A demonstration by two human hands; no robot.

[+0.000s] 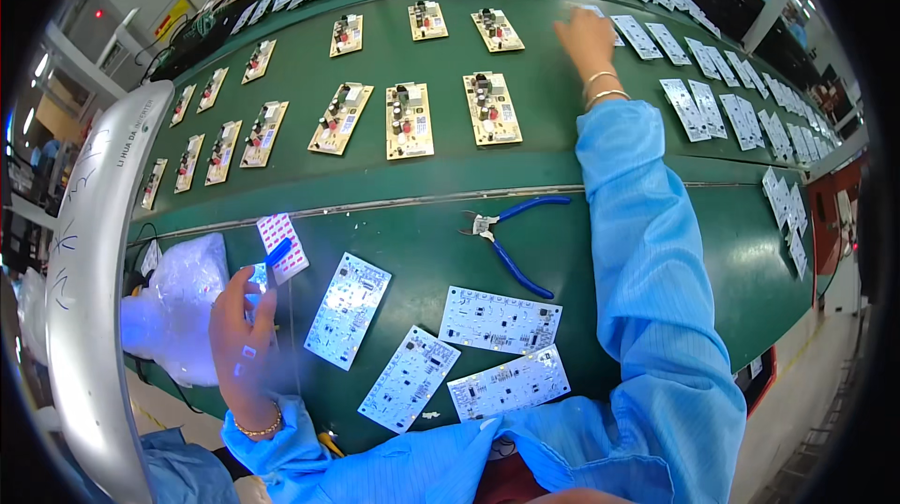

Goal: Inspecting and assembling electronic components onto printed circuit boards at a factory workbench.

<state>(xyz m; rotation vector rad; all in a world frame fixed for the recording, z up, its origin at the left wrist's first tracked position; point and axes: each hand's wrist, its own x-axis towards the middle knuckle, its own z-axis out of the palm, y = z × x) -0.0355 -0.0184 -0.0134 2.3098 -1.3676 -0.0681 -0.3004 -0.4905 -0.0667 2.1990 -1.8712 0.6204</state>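
Note:
My right arm stretches to the far side of the green work surface [553,166]. There my right hand [587,40] has its fingers closed at a white circuit board [618,37], mostly hidden behind the hand. At the near left, my left hand [242,340] curls its fingers around a slim blue pen-like tool [278,253], whose tip end points over a white sheet of red stickers [288,230]. Glare and blur hide part of that grasp. A white circuit board [347,310] lies right of the left hand, with more boards [410,378] close to me.
Blue-handled cutting pliers [511,240] lie open at centre. Yellowish boards with tall components [410,121] stand in two rows beyond. Several white boards [686,110] spread at right. A clear plastic bag [183,307] and a silver lamp arm [89,298] flank my left hand.

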